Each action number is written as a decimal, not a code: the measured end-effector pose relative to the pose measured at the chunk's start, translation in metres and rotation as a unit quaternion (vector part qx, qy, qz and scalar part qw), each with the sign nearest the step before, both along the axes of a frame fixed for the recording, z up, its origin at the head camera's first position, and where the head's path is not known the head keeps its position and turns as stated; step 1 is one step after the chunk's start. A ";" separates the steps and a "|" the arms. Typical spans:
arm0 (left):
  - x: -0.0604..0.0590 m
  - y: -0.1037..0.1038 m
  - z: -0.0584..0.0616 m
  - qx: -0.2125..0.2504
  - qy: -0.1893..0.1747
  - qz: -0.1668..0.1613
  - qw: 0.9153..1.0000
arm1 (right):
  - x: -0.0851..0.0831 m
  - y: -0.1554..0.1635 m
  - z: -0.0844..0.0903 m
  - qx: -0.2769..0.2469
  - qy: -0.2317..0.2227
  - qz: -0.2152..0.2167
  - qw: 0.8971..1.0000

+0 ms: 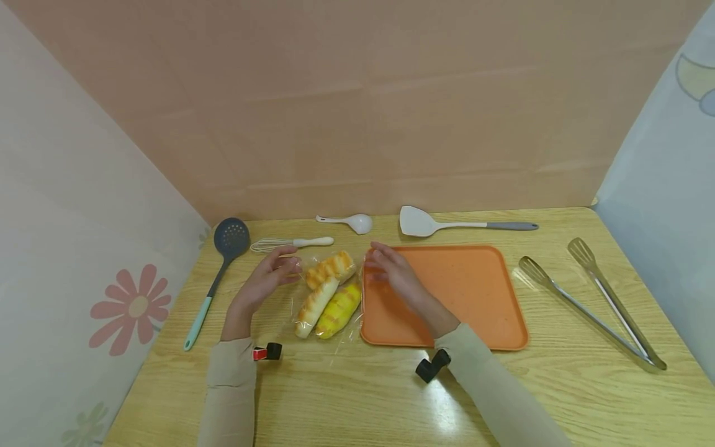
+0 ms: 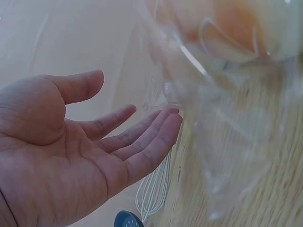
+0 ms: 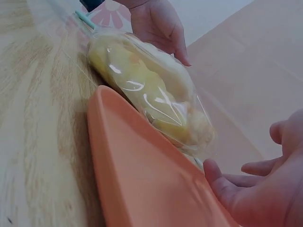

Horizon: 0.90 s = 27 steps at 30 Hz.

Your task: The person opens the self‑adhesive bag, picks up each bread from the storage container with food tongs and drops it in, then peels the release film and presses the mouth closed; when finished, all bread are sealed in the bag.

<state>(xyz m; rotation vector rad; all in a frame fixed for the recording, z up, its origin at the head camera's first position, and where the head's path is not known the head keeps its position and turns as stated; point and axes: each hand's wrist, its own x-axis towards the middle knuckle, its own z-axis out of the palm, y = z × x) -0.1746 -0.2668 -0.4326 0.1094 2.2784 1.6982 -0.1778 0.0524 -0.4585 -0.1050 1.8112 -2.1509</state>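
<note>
Two hands flank a clear plastic bag of bread lying on the wooden table, against the left edge of the orange tray. The bag holds three pieces: two striped golden loaves and one yellow one.

Left hand: forearm runs up from the near edge, wrist slightly bent, palm turned inward toward the bag. In the left wrist view the fingers are extended and relaxed, thumb apart, nothing grasped; fingertips lie at the bag's film, though actual contact cannot be confirmed.

Right hand: forearm crosses the tray's near left corner at a slant, hand poised above the tray's left rim, palm facing the bag. In the right wrist view the fingers are loosely spread and hold nothing, just beside the bag's end; it is released.

Surroundings: a slotted dark spoon with a teal handle lies far left; a whisk, a white ladle and a white spatula lie along the back edge; metal tongs lie to the right of the tray.
</note>
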 end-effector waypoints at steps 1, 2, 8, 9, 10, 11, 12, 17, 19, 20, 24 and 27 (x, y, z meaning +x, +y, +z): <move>0.000 0.000 0.001 -0.001 -0.002 0.001 1.000 | 0.000 0.000 0.001 0.014 0.004 -0.002 1.000; 0.000 0.000 0.001 -0.002 -0.003 0.001 1.000 | 0.001 0.001 0.002 0.027 0.007 -0.002 1.000; 0.003 -0.001 0.008 -0.035 0.018 -0.001 0.999 | 0.002 0.008 0.012 0.085 0.068 0.003 0.994; 0.004 -0.001 0.009 -0.045 0.023 0.000 0.999 | 0.002 0.010 0.015 0.091 0.081 0.003 0.993; 0.004 -0.001 0.010 -0.059 0.030 0.003 0.998 | 0.002 0.013 0.017 0.096 0.092 0.002 0.991; 0.004 -0.001 0.011 -0.076 0.039 0.005 0.996 | 0.002 0.015 0.020 0.097 0.102 0.001 0.990; 0.004 0.000 0.013 -0.091 0.049 0.006 0.995 | 0.003 0.018 0.023 0.099 0.109 -0.001 0.989; 0.005 0.008 0.019 -0.157 0.108 0.019 0.981 | 0.010 0.038 0.034 0.120 0.130 -0.011 0.984; 0.006 0.012 0.021 -0.168 0.131 0.021 0.977 | 0.015 0.048 0.033 0.143 0.149 -0.013 0.978; 0.006 0.014 0.021 -0.173 0.141 0.022 0.975 | 0.017 0.054 0.032 0.156 0.157 -0.014 0.975; 0.010 0.020 0.020 -0.178 0.177 0.026 0.968 | 0.032 0.080 0.028 0.227 0.202 -0.012 0.953; 0.016 0.023 0.018 -0.180 0.206 0.025 0.962 | 0.043 0.098 0.025 0.271 0.234 -0.013 0.933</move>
